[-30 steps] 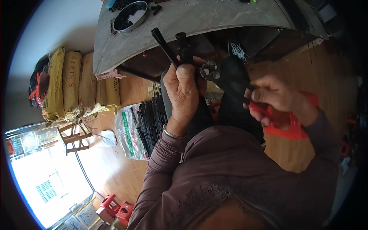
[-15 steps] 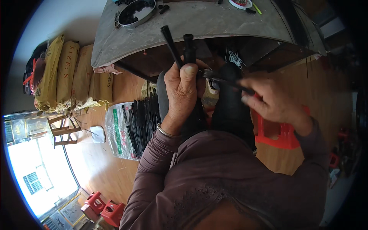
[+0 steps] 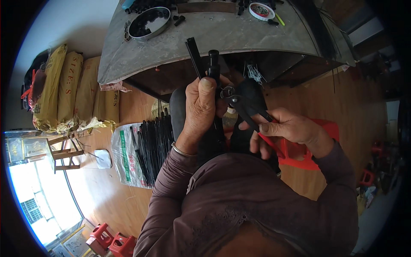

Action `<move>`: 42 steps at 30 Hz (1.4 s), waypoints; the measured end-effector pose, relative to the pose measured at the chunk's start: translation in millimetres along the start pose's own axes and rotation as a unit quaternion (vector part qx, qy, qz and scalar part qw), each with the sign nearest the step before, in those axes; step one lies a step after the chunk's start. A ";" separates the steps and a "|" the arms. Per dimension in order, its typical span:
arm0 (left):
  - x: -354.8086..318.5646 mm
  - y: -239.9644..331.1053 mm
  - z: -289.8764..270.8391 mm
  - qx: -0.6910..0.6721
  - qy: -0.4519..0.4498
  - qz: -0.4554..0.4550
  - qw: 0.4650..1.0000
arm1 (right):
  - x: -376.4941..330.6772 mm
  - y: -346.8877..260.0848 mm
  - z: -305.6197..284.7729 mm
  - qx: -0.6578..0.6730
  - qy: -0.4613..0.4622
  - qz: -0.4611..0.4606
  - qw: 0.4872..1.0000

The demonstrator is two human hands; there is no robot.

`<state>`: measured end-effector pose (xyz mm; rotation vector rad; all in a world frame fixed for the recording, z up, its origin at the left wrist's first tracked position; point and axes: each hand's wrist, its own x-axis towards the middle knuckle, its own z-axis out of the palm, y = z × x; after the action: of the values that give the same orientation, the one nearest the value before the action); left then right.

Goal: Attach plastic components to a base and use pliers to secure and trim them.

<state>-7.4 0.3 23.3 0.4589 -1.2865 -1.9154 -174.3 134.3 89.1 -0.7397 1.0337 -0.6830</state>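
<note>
My left hand (image 3: pixel 201 100) is closed round a black part with a stepped cylindrical top (image 3: pixel 213 64) and a slim black strip (image 3: pixel 194 55) that leans out to its left. Their lower ends run down past the fist, partly hidden. My right hand (image 3: pixel 284 128) grips a pair of pincers (image 3: pixel 244 110) with dark arms and red handles. Their rounded jaws stand apart close to the left hand's fingers, near the black part. Whether the jaws touch anything cannot be made out.
Ahead is a grey-topped table (image 3: pixel 180 51) with a metal bowl (image 3: pixel 149 23) of black pieces and a white-rimmed dish (image 3: pixel 262 12). Thin metal pins (image 3: pixel 254 73) lie below it. Left are black rods (image 3: pixel 156 137) on a sack and yellow sacks (image 3: pixel 66 90); right, a red stool (image 3: pixel 319 154).
The pincers have swung from nearly level to slanting down right, and their handles and jaws have spread. My right hand has moved lower, its fingers loosening. The view has shifted slightly.
</note>
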 end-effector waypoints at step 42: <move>50.3 -25.5 -11.3 -0.003 0.063 -0.070 0.996 | 139.6 -139.2 -248.5 -0.645 0.494 -0.038 0.582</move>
<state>-42.2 -39.9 1.5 0.6717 -1.1929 -1.9700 -374.4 -108.9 51.1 -1.7431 2.6682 -0.2317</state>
